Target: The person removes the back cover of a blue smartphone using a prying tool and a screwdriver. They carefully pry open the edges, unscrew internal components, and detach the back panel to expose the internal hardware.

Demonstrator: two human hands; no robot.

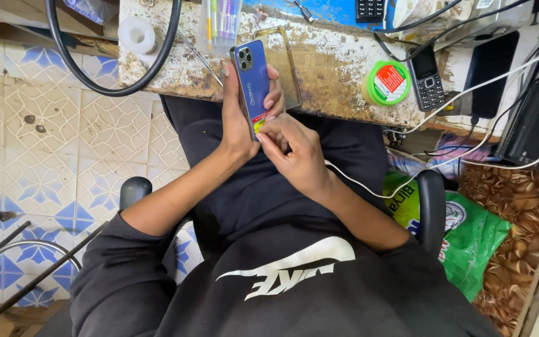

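My left hand (237, 118) grips a blue smartphone (252, 81), back side up with its camera cluster at the top, held upright over my lap at the workbench edge. My right hand (293, 150) pinches at the phone's lower end, fingertips on a small red and yellow sticker (259, 122). A clear phone case (289, 68) lies on the bench just behind the phone.
The stained workbench (332, 68) carries a green round tin (387, 83), a small keypad phone (428, 78), a dark tablet (493, 72), a white tape roll (136, 34), pens (221, 22) and cables. A green bag (469, 237) sits at right. Tiled floor (45, 137) lies left.
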